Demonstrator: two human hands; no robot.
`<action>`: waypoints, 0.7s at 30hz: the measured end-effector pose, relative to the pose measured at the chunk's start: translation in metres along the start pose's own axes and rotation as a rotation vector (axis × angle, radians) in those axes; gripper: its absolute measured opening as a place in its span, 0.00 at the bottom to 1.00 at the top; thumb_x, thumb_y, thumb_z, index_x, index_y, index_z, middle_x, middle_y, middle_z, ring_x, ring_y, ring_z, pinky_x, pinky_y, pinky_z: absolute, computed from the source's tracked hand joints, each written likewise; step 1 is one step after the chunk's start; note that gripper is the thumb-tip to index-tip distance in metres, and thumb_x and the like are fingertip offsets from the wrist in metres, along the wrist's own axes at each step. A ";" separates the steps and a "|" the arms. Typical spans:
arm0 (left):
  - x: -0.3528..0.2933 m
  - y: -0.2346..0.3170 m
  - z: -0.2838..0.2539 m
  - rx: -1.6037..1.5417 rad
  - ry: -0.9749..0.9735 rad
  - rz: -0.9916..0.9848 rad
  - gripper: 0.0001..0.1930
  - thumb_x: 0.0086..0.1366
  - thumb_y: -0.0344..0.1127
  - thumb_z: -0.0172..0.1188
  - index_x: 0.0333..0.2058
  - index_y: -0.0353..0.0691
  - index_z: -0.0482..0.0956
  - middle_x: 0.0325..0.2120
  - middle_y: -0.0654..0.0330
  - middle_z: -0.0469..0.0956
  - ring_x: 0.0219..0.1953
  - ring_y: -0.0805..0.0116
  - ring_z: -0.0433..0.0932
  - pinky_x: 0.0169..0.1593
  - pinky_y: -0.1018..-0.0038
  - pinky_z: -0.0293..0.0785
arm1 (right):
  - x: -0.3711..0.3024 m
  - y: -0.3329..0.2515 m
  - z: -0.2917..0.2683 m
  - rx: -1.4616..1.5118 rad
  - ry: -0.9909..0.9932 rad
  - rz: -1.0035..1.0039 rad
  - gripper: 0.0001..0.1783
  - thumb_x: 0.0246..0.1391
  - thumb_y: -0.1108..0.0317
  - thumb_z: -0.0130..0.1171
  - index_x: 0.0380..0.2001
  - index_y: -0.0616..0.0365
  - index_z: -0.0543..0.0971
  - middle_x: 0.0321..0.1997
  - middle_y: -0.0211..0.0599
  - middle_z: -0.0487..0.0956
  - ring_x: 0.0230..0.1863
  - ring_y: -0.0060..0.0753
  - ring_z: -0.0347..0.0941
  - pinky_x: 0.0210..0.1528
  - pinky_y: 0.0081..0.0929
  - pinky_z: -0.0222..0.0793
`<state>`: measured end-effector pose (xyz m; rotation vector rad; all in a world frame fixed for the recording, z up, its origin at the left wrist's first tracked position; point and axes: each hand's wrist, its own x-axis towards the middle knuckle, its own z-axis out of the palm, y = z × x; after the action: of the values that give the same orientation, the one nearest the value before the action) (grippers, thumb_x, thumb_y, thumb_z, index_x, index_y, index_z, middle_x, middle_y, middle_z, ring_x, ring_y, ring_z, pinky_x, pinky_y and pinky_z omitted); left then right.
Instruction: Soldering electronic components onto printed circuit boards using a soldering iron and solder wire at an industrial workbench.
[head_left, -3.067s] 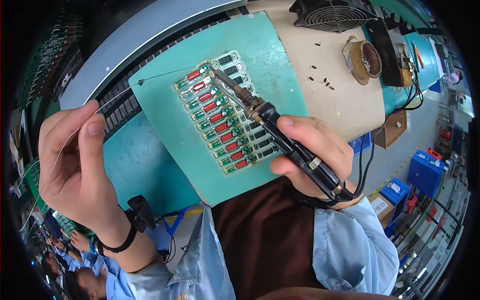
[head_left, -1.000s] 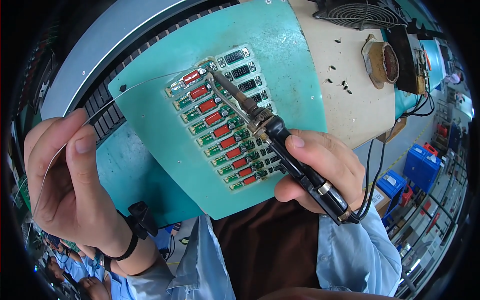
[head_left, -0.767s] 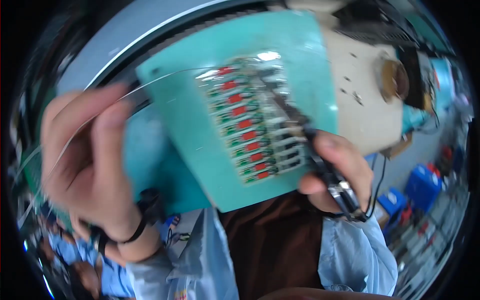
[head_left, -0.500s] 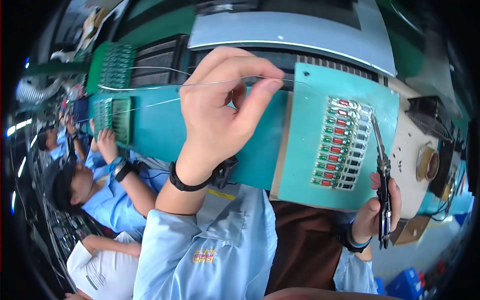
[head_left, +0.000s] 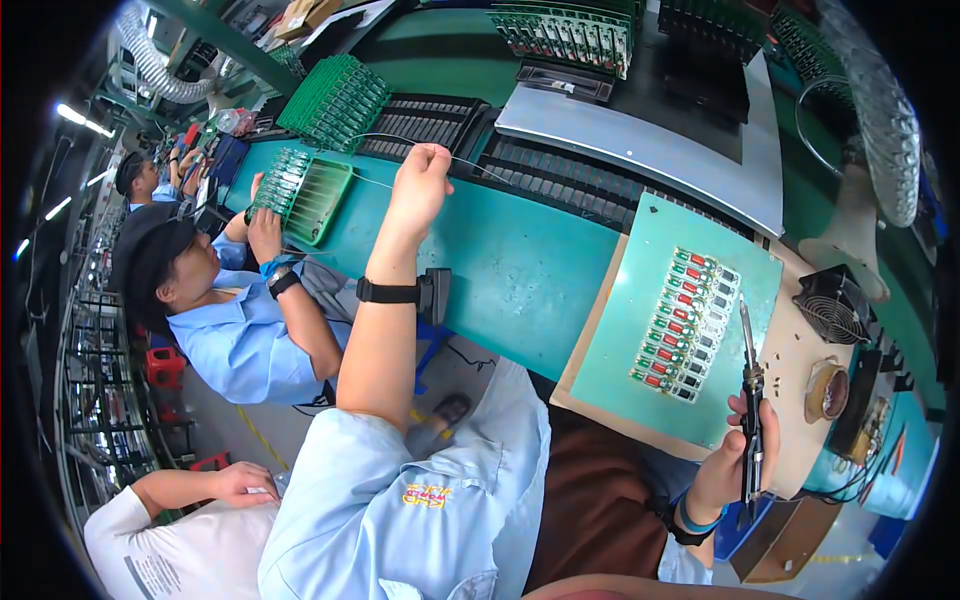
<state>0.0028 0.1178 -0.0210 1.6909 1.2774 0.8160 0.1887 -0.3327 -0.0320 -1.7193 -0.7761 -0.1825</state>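
My left hand [head_left: 422,188] is raised over the conveyor side of the bench with its fingers pinched on a thin solder wire [head_left: 380,136], which runs out on both sides of the fist. In my right hand [head_left: 738,462] is a black-handled soldering iron [head_left: 753,400], tip pointing away from me. That tip is just right of a panel of small circuit boards [head_left: 690,325] carrying a row of red parts. The panel lies on a pale green plate [head_left: 625,330]; whether the tip touches anything I cannot tell.
A solder spool [head_left: 828,390] and a small black fan [head_left: 832,305] stand right of the plate. Behind runs a dark slatted conveyor [head_left: 560,178]. At left, a co-worker [head_left: 250,330] handles boards beside a green tray [head_left: 325,205]. Another person's arm [head_left: 205,488] shows lower left.
My left hand has drawn away from the panel, leftward, with the solder wire. The view has shifted, showing more of the bench. The soldering iron stays beside the panel in my right hand.
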 end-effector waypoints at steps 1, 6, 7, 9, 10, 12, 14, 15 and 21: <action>-0.002 0.002 -0.001 -0.004 0.004 0.004 0.13 0.76 0.40 0.55 0.45 0.36 0.78 0.33 0.62 0.78 0.27 0.74 0.75 0.33 0.73 0.72 | -0.001 0.000 -0.001 0.012 0.007 -0.006 0.38 0.67 0.42 0.61 0.59 0.72 0.74 0.47 0.53 0.86 0.44 0.39 0.83 0.44 0.30 0.76; -0.015 0.014 0.001 -0.025 0.035 0.121 0.11 0.75 0.38 0.57 0.44 0.35 0.78 0.41 0.58 0.81 0.27 0.74 0.76 0.33 0.74 0.73 | -0.004 -0.003 -0.008 0.037 0.028 -0.008 0.38 0.66 0.42 0.62 0.59 0.71 0.75 0.47 0.52 0.86 0.44 0.38 0.83 0.44 0.30 0.75; -0.022 0.019 0.003 -0.027 0.054 0.204 0.10 0.74 0.37 0.58 0.43 0.35 0.78 0.43 0.57 0.81 0.28 0.74 0.76 0.33 0.75 0.74 | -0.004 -0.003 -0.010 0.036 0.033 -0.008 0.38 0.66 0.42 0.62 0.59 0.71 0.75 0.47 0.52 0.86 0.44 0.38 0.83 0.44 0.30 0.75; -0.041 0.036 0.006 -0.030 0.071 0.291 0.09 0.73 0.36 0.59 0.43 0.34 0.78 0.46 0.56 0.82 0.28 0.74 0.76 0.34 0.75 0.74 | -0.006 -0.002 -0.014 0.043 0.039 -0.002 0.38 0.66 0.42 0.62 0.59 0.71 0.75 0.47 0.52 0.86 0.43 0.38 0.83 0.44 0.30 0.75; -0.054 0.050 0.010 0.028 0.046 0.414 0.08 0.72 0.33 0.60 0.42 0.34 0.78 0.49 0.54 0.82 0.29 0.74 0.77 0.34 0.75 0.75 | -0.007 -0.001 -0.016 0.042 0.043 0.002 0.38 0.66 0.42 0.62 0.59 0.71 0.75 0.47 0.52 0.86 0.43 0.38 0.83 0.44 0.30 0.75; -0.080 0.076 0.019 0.084 0.020 0.538 0.06 0.70 0.30 0.62 0.42 0.34 0.79 0.52 0.53 0.81 0.29 0.74 0.78 0.34 0.75 0.76 | -0.009 0.000 -0.019 0.042 0.055 0.001 0.39 0.66 0.42 0.62 0.59 0.71 0.75 0.47 0.52 0.86 0.43 0.38 0.83 0.44 0.30 0.75; -0.102 0.097 0.030 -0.032 -0.110 0.715 0.04 0.67 0.26 0.63 0.40 0.34 0.79 0.49 0.53 0.82 0.31 0.72 0.80 0.33 0.75 0.77 | -0.011 0.001 -0.021 0.049 0.073 -0.002 0.39 0.65 0.41 0.62 0.58 0.71 0.75 0.47 0.52 0.86 0.43 0.38 0.84 0.43 0.30 0.75; -0.113 0.105 0.034 -0.035 -0.116 0.716 0.04 0.67 0.26 0.63 0.40 0.34 0.79 0.49 0.53 0.82 0.31 0.72 0.80 0.33 0.75 0.77 | -0.011 0.000 -0.022 0.043 0.077 -0.001 0.39 0.65 0.41 0.62 0.58 0.71 0.75 0.47 0.52 0.86 0.43 0.38 0.84 0.43 0.30 0.75; -0.146 0.123 0.053 0.025 -0.320 0.758 0.03 0.65 0.24 0.64 0.38 0.35 0.80 0.45 0.56 0.84 0.29 0.72 0.79 0.31 0.77 0.75 | -0.013 -0.002 -0.029 0.039 0.095 -0.022 0.38 0.66 0.41 0.62 0.58 0.70 0.75 0.47 0.52 0.86 0.43 0.38 0.84 0.43 0.29 0.75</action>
<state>0.0606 -0.0506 0.0661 2.2473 0.4089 0.8936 0.1854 -0.3641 -0.0285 -1.6541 -0.7248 -0.2606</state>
